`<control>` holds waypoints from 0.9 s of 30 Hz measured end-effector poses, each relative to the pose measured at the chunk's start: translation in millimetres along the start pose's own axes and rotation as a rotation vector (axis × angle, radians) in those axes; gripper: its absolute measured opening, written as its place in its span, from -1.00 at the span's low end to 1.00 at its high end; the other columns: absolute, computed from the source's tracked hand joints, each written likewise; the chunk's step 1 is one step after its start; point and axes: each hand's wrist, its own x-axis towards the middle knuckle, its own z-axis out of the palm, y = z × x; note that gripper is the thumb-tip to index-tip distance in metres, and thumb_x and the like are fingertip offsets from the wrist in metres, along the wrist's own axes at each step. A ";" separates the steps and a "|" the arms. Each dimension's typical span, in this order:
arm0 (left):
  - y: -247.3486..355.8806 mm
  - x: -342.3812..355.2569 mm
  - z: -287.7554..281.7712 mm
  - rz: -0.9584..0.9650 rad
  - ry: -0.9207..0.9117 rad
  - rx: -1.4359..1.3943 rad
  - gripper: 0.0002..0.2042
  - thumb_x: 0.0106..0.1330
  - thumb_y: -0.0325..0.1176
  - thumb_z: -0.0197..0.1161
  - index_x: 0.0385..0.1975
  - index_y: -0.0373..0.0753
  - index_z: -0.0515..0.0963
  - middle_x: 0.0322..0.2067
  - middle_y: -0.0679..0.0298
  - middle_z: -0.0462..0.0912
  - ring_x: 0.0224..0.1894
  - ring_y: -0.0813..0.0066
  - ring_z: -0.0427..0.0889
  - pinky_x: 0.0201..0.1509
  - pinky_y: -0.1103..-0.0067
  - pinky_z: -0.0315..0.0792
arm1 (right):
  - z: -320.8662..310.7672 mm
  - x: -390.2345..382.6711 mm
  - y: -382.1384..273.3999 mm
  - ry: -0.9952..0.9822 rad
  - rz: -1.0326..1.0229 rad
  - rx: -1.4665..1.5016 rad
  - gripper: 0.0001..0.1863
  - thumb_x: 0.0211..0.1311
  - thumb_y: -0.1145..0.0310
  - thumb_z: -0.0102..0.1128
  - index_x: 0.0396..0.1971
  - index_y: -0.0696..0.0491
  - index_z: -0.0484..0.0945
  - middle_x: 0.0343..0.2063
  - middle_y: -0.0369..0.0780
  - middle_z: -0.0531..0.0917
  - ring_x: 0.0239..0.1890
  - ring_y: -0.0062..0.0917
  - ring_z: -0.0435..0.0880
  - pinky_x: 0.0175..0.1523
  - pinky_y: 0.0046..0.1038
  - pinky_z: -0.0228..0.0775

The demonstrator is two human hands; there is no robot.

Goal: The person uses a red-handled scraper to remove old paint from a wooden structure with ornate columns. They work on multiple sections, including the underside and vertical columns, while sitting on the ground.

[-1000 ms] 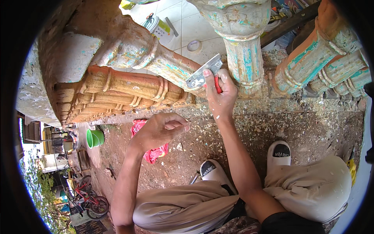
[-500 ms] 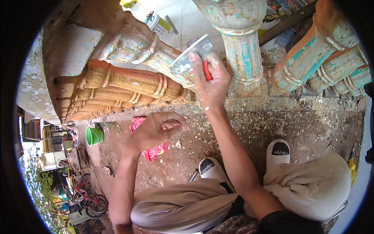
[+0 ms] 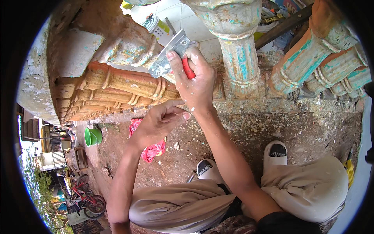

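Observation:
My right hand (image 3: 198,80) is closed round the red handle of a paint scraper (image 3: 171,50), its thumb pressed on the broad metal blade. That blade lies against or just in front of a baluster (image 3: 134,45) with flaking cream and turquoise paint; whether it touches is unclear. Below and left of it, my left hand (image 3: 161,121) is half curled, its thumb apart from the index finger, with nothing visible in it. The left index fingertip is close to my right wrist. White specks dot my right hand and wrist.
More peeling balusters (image 3: 241,58) stand right; bare orange ones (image 3: 120,80) run left. Paint flakes litter the dirt ground (image 3: 300,124) round my slippers (image 3: 276,153). A red cloth (image 3: 154,151) lies behind my left hand. A green bucket (image 3: 93,137) and bicycle (image 3: 89,201) are farther left.
My right hand has moved left with the scraper, from beside the middle baluster to the left one. My left hand has shifted slightly right, closer to my right wrist.

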 end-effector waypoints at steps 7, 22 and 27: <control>-11.9 12.5 14.6 -0.099 0.033 -0.193 -0.39 0.66 0.03 0.03 0.45 -0.35 0.33 0.19 0.02 0.66 0.13 0.33 0.71 0.19 0.47 0.55 | -17.3 -52.2 22.1 0.176 0.323 0.018 -0.68 0.48 0.37 0.35 -0.43 0.11 0.41 -0.60 -0.37 0.46 -0.51 -0.82 0.30 -0.45 -0.58 0.21; 3.8 10.5 14.2 0.183 0.241 -0.023 -0.71 0.63 -0.41 0.08 0.19 -0.42 0.57 -0.09 0.23 0.73 -0.04 0.66 0.52 0.12 0.59 0.46 | 3.8 -58.4 22.4 0.227 -0.063 -0.178 -0.75 0.42 0.40 0.39 -0.39 0.11 0.47 -0.64 -0.19 0.57 -0.65 -0.54 0.47 -0.49 -0.39 0.36; 1.8 9.0 22.0 0.200 0.287 -0.113 -0.72 0.61 -0.42 0.08 0.18 -0.42 0.55 -0.12 0.21 0.72 -0.04 0.62 0.54 0.13 0.55 0.47 | 3.4 -68.7 16.5 0.151 0.032 -0.144 -0.78 0.51 0.39 0.30 -0.34 0.13 0.48 -0.58 -0.33 0.58 -0.51 -0.72 0.43 -0.41 -0.50 0.37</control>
